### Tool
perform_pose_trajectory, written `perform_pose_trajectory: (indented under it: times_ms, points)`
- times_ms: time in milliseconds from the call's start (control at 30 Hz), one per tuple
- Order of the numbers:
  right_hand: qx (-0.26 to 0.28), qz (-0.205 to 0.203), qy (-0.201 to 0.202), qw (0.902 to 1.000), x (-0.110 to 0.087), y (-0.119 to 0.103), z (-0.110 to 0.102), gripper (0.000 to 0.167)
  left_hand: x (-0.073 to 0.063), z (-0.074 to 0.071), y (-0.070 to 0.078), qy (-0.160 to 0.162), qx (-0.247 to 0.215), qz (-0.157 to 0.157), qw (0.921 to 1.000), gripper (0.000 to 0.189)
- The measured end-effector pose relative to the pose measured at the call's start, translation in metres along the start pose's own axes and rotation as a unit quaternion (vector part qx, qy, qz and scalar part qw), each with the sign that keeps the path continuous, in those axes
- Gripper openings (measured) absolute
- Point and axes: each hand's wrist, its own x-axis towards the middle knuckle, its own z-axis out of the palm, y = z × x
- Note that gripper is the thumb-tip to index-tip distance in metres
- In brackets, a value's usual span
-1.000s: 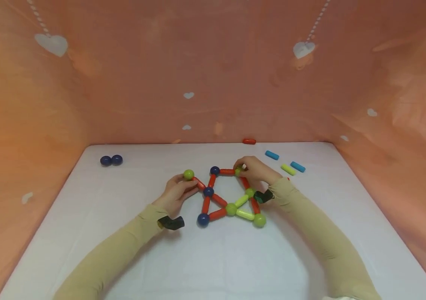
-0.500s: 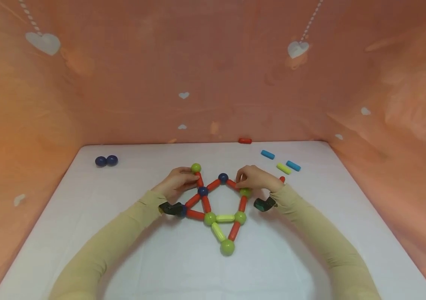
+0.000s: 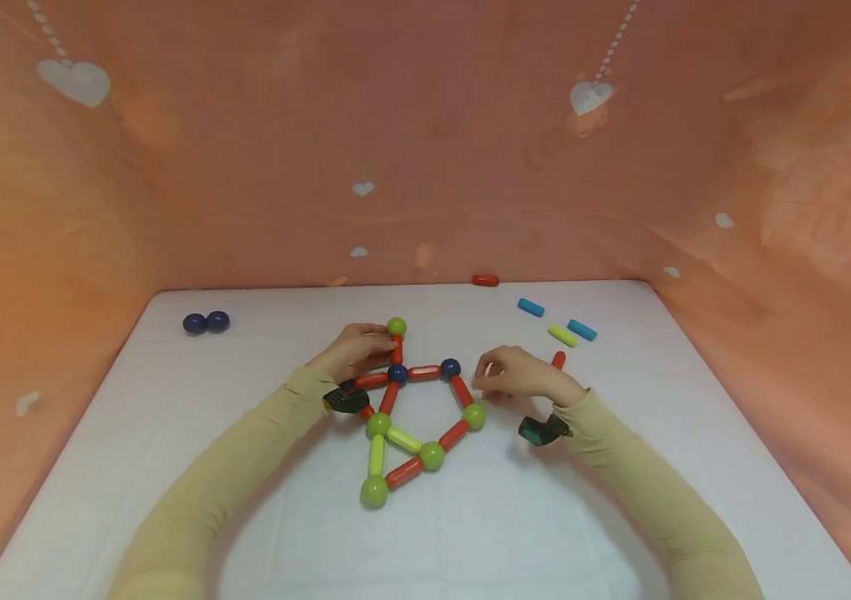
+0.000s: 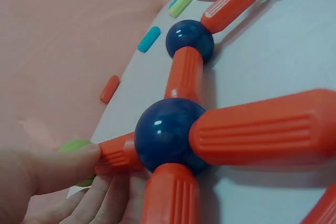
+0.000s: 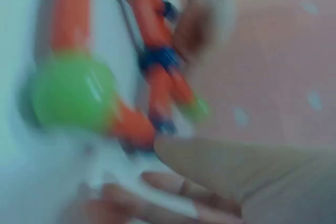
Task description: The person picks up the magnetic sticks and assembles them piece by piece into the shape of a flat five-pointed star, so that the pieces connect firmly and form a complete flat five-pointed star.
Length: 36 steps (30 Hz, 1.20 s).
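Observation:
A frame of magnetic building rods and balls lies on the table (image 3: 305, 533). My left hand (image 3: 353, 352) pinches the red magnetic rod (image 4: 118, 153) between thumb and fingers; this rod joins a green ball (image 3: 396, 326) to a blue ball (image 3: 397, 374). Part of the frame is hidden behind the left wrist. Just right of the frame, my right hand (image 3: 518, 372) holds nothing, its fingers loosely bent. Nearest to it are another blue ball (image 3: 451, 367), a red rod (image 3: 461, 392) and a green ball (image 3: 474, 416). The right wrist view is blurred.
Two blue balls (image 3: 206, 322) sit together at the back left. Loose at the back right lie blue rods (image 3: 531, 307), a yellow-green rod (image 3: 563, 336) and a red rod (image 3: 486, 281). Another red rod (image 3: 558, 360) shows behind the right hand. Orange cloth walls (image 3: 425, 150) surround the table.
The frame has turned clockwise, its lower point swinging from right to left. My left hand has kept its pinch near the top. My right hand has let go and drawn slightly right.

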Motion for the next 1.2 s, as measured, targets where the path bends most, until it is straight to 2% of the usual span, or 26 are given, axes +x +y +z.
perform_pose_trajectory:
  times_ms: [67, 133, 200, 300, 400, 500, 567, 633, 767, 867, 967, 1200]
  points:
    - [-0.024, -0.031, 0.027, 0.9988, -0.009, 0.011, -0.015, 0.014, 0.0, -0.001, 0.0, -0.005, -0.003, 0.001, 1.0, 0.05]
    - [-0.068, -0.045, 0.056, 0.9951, -0.018, 0.025, -0.03, 0.021, 0.0, -0.002, 0.0, -0.008, -0.003, 0.0, 1.0, 0.051]
    - [-0.1, -0.032, 0.065, 0.9924, -0.026, 0.039, -0.039, 0.03, -0.001, -0.003, 0.0, -0.009, -0.002, 0.0, 1.0, 0.05]
    - [-0.128, 0.001, 0.053, 0.9904, -0.032, 0.058, -0.042, 0.039, -0.002, -0.004, 0.001, -0.01, 0.003, -0.006, 0.9999, 0.049]
    - [-0.148, -0.013, 0.063, 0.9869, -0.031, 0.074, -0.04, 0.031, -0.003, -0.005, 0.0, -0.012, 0.002, -0.009, 0.9999, 0.051]
    - [-0.154, -0.03, 0.097, 0.9829, -0.023, 0.077, -0.038, 0.018, -0.005, -0.005, 0.0, -0.015, 0.001, -0.013, 0.9998, 0.053]
    - [-0.125, -0.031, 0.109, 0.9857, -0.013, 0.069, -0.036, 0.018, -0.006, -0.006, -0.001, -0.015, -0.001, -0.015, 0.9998, 0.053]
    - [-0.078, -0.021, 0.108, 0.9909, 0.003, 0.053, -0.033, 0.024, -0.006, -0.007, -0.001, -0.018, -0.002, -0.016, 0.9997, 0.053]
    - [0.007, -0.023, 0.076, 0.9968, 0.044, 0.012, -0.021, 0.03, -0.005, -0.008, -0.002, -0.021, 0.003, -0.02, 0.9996, 0.053]
    - [0.023, -0.031, 0.046, 0.9982, 0.071, -0.011, -0.011, 0.031, -0.002, -0.008, -0.001, -0.026, 0.005, -0.021, 0.9994, 0.055]
    - [0.021, -0.031, 0.033, 0.9987, 0.09, -0.022, -0.002, 0.03, 0.001, -0.008, 0.0, -0.029, 0.001, -0.019, 0.9994, 0.057]
    - [0.047, -0.027, 0.044, 0.9976, 0.108, -0.028, 0.011, 0.026, 0.005, -0.008, 0.002, -0.036, 0.015, -0.019, 0.9991, 0.056]
